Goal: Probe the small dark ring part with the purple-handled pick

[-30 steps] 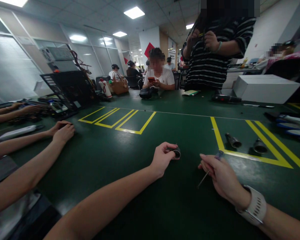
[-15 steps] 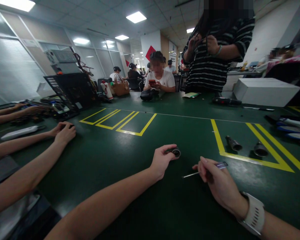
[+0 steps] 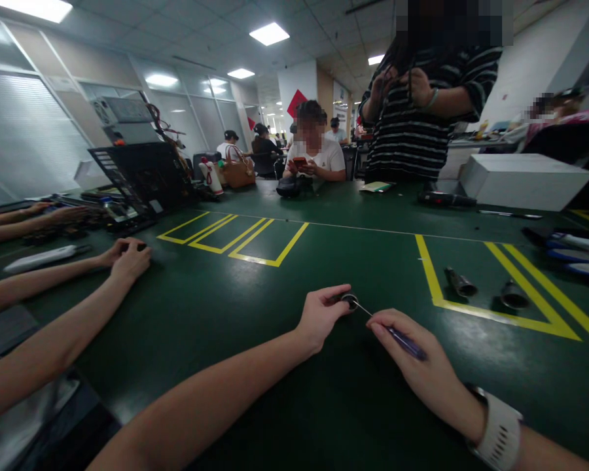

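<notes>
Near the middle of the green table, my left hand [image 3: 321, 316] grips a small dark metal cylinder [image 3: 349, 299] between thumb and fingers, its round open end turned toward my right. My right hand [image 3: 415, 343] is closed around a screwdriver [image 3: 406, 342] with a purplish handle. The thin shaft points up and left, and its tip meets the cylinder's open end; how deep it sits I cannot tell. Two dark metal parts lie inside the yellow tape outline at right: a long tapered one [image 3: 461, 283] and a wider cup-shaped one [image 3: 514, 296].
On the left, another person's hands [image 3: 130, 257] hold a small dark item on the green table [image 3: 216, 314]. A white box [image 3: 525, 180] and a dark power tool [image 3: 446, 198] stand at the far right. Yellow tape outlines [image 3: 255, 258] mark the table. One person stands opposite; another sits.
My right hand has turned the screwdriver so its tip, earlier pointing down and left apart from the cylinder, now reaches the cylinder's open end. My left hand has barely moved.
</notes>
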A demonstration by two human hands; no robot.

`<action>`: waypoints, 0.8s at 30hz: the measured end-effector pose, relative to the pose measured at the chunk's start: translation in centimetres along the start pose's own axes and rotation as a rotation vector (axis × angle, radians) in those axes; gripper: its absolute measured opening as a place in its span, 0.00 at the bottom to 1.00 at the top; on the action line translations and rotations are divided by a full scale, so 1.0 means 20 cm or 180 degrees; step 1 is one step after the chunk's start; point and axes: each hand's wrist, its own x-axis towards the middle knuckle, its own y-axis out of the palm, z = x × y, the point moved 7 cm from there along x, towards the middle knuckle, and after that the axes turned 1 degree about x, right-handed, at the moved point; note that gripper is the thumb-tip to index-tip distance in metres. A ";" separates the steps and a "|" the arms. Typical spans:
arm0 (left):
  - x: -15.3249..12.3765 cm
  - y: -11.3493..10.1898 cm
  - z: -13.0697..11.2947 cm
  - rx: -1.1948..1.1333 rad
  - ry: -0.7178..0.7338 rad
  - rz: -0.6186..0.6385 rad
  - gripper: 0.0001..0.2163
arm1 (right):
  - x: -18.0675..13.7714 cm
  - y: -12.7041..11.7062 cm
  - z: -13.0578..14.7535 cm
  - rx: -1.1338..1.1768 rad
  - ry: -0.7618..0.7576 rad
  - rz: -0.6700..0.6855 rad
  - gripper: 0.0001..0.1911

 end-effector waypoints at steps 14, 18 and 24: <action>-0.01 0.00 -0.01 0.0317 0.0314 0.0052 0.11 | -0.03 0.03 0.02 -0.0350 -0.0383 0.0174 0.08; -0.01 0.00 -0.04 0.0353 0.0373 0.0039 0.10 | -0.04 0.03 0.03 -0.0443 -0.0480 0.0168 0.09; -0.01 0.01 -0.03 0.0401 0.0391 0.0184 0.10 | -0.05 0.03 0.06 -0.0547 -0.0556 0.0135 0.09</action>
